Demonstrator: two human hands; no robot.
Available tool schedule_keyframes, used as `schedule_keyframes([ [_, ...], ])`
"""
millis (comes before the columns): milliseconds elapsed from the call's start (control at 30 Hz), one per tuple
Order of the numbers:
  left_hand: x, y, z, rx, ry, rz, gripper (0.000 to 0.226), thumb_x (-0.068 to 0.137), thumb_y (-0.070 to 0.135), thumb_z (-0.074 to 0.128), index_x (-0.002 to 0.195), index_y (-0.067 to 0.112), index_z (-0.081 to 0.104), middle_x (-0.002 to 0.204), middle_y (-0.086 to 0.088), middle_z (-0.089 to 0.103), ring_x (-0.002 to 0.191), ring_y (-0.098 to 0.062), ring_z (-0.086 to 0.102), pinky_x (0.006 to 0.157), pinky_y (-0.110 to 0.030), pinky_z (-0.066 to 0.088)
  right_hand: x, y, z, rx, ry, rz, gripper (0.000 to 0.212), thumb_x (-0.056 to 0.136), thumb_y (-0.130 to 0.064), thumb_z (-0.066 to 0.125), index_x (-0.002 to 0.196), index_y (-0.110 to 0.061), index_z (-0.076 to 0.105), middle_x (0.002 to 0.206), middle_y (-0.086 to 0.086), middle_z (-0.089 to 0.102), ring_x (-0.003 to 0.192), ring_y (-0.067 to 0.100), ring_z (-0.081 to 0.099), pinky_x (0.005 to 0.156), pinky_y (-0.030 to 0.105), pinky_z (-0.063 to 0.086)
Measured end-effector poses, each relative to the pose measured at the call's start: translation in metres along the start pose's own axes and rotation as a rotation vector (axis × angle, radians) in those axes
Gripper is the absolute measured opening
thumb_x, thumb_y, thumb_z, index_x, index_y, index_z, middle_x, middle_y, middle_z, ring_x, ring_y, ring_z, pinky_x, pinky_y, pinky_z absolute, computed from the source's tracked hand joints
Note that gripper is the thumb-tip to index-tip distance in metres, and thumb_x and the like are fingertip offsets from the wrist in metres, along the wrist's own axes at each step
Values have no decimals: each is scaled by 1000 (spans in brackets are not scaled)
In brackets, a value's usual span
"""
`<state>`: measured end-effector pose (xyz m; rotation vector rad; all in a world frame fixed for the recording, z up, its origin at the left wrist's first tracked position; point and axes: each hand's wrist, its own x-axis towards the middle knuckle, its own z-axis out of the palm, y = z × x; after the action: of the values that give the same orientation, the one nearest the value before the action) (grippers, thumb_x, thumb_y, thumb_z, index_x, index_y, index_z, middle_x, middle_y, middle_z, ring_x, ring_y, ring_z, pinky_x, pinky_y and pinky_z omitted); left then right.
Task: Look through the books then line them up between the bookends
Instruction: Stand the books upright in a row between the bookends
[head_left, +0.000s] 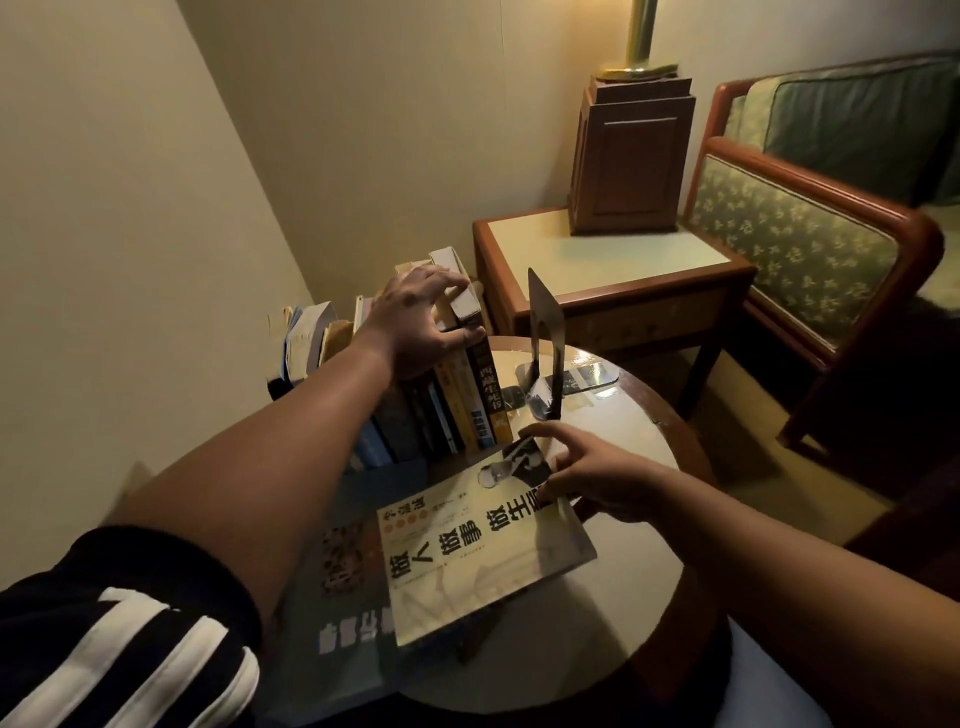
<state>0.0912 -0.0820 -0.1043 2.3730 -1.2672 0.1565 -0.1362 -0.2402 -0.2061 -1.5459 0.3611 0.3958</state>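
On the round bench: a row of upright books (457, 395) stands at the far left part, spines toward the camera, and one metal bookend (545, 343) stands just to its right, apart from the last book.
Loose book: a cream paperback (483, 551) with large black characters lies tilted near the front, partly over a blue book (353, 597) that lies flat below it.
Handling: the paperback looks light and bends easily, and its cover seems glossy, so it may slip; I judge it is better to take it by the spine edge with thumb on one cover and fingers on the other, not by a corner.
Right hand: right hand (587, 467) rests on the far corner of the paperback, fingers curled loosely on it; a firm grasp I cannot confirm.
Left hand: left hand (421, 322) is spread wide over the tops of the upright books and presses on them, closed on nothing.
Bench: the bench (623, 571) top is pale with a dark rim.
Around: a side table (613, 260) with a wooden lamp base (631, 156), and a green patterned armchair (810, 249) at right.
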Motion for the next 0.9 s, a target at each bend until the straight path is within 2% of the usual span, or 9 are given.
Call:
schedule_keyframes([
  [133, 0, -3, 2, -6, 29, 13, 71, 77, 61, 69, 138, 29, 51, 150, -4, 43, 141, -30, 34, 112, -52, 33, -24, -19, -30, -23, 69, -51, 70, 85, 3, 70, 135, -39, 46, 120, 22, 65, 104, 31, 71, 83, 55, 59],
  [300, 2, -5, 3, -11, 12, 6, 80, 68, 75, 56, 136, 32, 52, 148, -5, 45, 140, -29, 36, 112, -53, 33, -56, -51, -55, -146, 135, -145, 71, 84, 4, 72, 139, -32, 43, 114, 21, 66, 101, 31, 72, 69, 46, 61],
  [433, 2, -4, 2, -7, 21, 13, 83, 66, 78, 52, 135, 32, 53, 148, -4, 46, 139, -29, 37, 112, -53, 33, -68, -74, -60, -301, 236, -130, 77, 81, 3, 74, 141, -35, 43, 111, 17, 65, 96, 28, 73, 68, 49, 62],
  [567, 2, -4, 1, -5, 12, 5, 85, 65, 79, 51, 136, 32, 53, 149, -5, 45, 140, -29, 36, 111, -54, 34, -71, -98, -47, -459, 325, -141, 75, 84, -1, 74, 142, -37, 42, 106, 7, 62, 88, 22, 71, 56, 27, 58],
  [633, 3, -5, 1, -7, 3, 6, 86, 64, 79, 51, 136, 32, 52, 149, -5, 44, 139, -30, 36, 110, -56, 36, -67, -107, -39, -577, 382, -168, 75, 86, -5, 73, 145, -39, 41, 110, 0, 58, 97, 18, 66, 52, 22, 56],
  [700, 3, -5, 1, -7, 2, 4, 86, 64, 79, 51, 136, 32, 52, 149, -5, 45, 140, -30, 36, 110, -56, 35, -60, -110, -31, -702, 448, -223, 71, 88, -9, 71, 146, -36, 42, 116, 1, 57, 109, 22, 62, 55, 20, 55],
  [767, 4, -6, 1, -5, 6, 4, 86, 64, 79, 51, 136, 32, 52, 149, -5, 45, 139, -30, 36, 111, -55, 34, -56, -108, -22, -818, 521, -291, 61, 90, -12, 70, 144, -29, 47, 124, 7, 61, 114, 26, 62, 66, 22, 57],
  [833, 4, -8, 2, -2, 6, 8, 86, 64, 79, 51, 136, 32, 52, 148, -6, 45, 139, -31, 37, 110, -56, 35, -51, -101, -13, -919, 610, -359, 47, 92, -19, 68, 136, -25, 54, 121, 7, 64, 111, 26, 64, 76, 29, 58],
  [900, 4, -8, 2, 0, -2, 4, 86, 64, 79, 50, 137, 32, 51, 149, -6, 44, 140, -31, 35, 110, -56, 35, -48, -97, -5, -926, 655, -381, 36, 95, -23, 64, 131, -23, 59, 119, 5, 65, 109, 25, 65, 76, 30, 57],
])
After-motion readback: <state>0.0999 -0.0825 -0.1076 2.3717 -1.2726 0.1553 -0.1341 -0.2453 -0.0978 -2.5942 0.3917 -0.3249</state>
